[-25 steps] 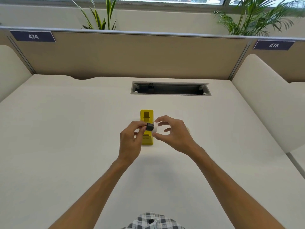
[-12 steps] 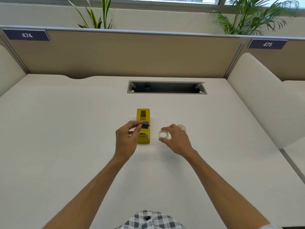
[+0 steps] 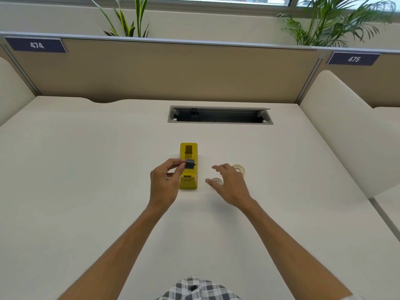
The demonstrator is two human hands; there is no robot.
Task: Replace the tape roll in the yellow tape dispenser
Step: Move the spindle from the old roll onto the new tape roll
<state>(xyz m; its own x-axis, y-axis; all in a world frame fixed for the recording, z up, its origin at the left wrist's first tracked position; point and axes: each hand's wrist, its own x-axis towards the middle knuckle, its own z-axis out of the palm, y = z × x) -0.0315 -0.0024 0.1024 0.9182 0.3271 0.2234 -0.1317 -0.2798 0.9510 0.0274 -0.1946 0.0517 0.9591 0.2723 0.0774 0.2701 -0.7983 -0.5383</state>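
Yellow tape dispenser [image 3: 188, 167] lengthwise, near-to-far.

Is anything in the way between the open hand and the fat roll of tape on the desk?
Nothing visible is. The right hand hovers open just in front of the tape roll, with only bare desk between them. A thin empty ring lies under the fingers, nearer than the roll.

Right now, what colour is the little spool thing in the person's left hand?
Dark grey, nearly black. The spool shows best in the head view, pinched over the yellow tape dispenser.
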